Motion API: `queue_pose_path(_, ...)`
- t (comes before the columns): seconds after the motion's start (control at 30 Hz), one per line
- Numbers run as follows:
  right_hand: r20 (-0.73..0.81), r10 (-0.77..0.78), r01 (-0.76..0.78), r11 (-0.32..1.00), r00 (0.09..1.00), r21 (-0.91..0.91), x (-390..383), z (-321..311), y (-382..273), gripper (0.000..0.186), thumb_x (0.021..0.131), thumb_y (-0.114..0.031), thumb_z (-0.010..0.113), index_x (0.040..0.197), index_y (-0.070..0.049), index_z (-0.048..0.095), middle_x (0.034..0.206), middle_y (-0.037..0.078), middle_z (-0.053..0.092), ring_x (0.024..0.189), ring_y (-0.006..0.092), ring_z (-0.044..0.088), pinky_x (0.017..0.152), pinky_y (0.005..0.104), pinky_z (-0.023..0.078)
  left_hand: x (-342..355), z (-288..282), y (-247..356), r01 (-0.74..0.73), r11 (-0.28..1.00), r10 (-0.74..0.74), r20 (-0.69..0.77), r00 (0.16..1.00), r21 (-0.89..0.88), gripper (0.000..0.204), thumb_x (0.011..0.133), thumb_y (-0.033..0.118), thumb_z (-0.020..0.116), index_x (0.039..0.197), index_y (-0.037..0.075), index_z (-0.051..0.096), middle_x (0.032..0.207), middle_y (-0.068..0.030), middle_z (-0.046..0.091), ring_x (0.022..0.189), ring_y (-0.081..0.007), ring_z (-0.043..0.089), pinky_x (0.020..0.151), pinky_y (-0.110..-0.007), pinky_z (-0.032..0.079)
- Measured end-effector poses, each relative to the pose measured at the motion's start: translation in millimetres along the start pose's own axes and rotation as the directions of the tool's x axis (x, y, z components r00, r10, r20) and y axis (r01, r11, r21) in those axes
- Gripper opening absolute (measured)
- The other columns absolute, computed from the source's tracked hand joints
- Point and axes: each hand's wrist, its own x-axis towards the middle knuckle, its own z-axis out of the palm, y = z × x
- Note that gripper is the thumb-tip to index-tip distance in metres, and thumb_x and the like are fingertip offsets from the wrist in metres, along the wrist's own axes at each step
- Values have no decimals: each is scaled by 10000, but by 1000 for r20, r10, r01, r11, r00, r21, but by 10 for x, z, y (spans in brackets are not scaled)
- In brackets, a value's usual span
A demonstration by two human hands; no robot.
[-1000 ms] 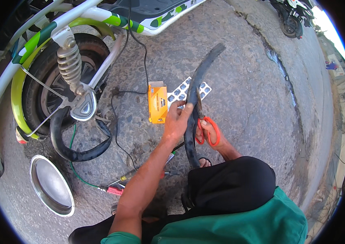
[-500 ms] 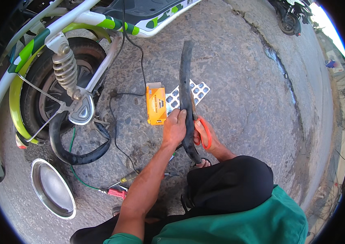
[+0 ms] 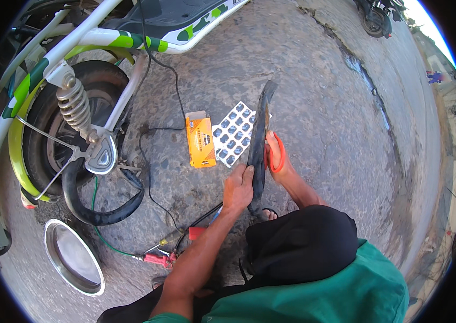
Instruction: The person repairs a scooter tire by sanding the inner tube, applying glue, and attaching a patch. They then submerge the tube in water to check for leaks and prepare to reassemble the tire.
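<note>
A strip of black rubber inner tube (image 3: 258,161) runs up in front of my knees, its far end tilted to the right. My left hand (image 3: 238,188) is closed on its lower part, thumb on top. On the right side, my right hand (image 3: 280,161) is closed round the orange-red handles of scissors (image 3: 281,155). Their brownish blades lie along the tube's right edge near its far end; whether they are parted I cannot tell. Just left of the tube lie a sheet of dark round-cornered patches (image 3: 232,132) and an orange cardboard box (image 3: 201,142).
A white-and-green scooter frame (image 3: 77,46) with its wheel (image 3: 96,72) stands at left. Another black tube (image 3: 107,216) loops out beside the wheel. A metal basin (image 3: 50,253), a red-handled tool (image 3: 157,259) and a black cable (image 3: 179,86) lie on the pavement.
The tube's far end has come down and to the right. My right hand and the scissors have moved farther up along it; my left hand has slid lower. More of the patch sheet shows.
</note>
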Motion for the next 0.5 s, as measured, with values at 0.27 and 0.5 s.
queue_pose_path(0.27,53,-52,67,945,997,-319,-183,164,-307,456,982,-420,685,1187,-23,592,850,-25,572,771,63,503,682,260,412,65,-158,-167,222,974,-204,244,948,-48,354,1022,357,602,1034,4,632,862,-117,659,765,-226,625,673,-379,495)
queue_pose_path(0.5,310,-42,197,850,950,-488,-160,203,59,668,942,-494,710,1337,11,523,835,29,598,764,113,536,681,309,450,512,-707,143,43,975,-80,-167,983,-218,527,1037,443,555,1242,-38,626,1031,-100,689,934,-174,626,843,-323,502)
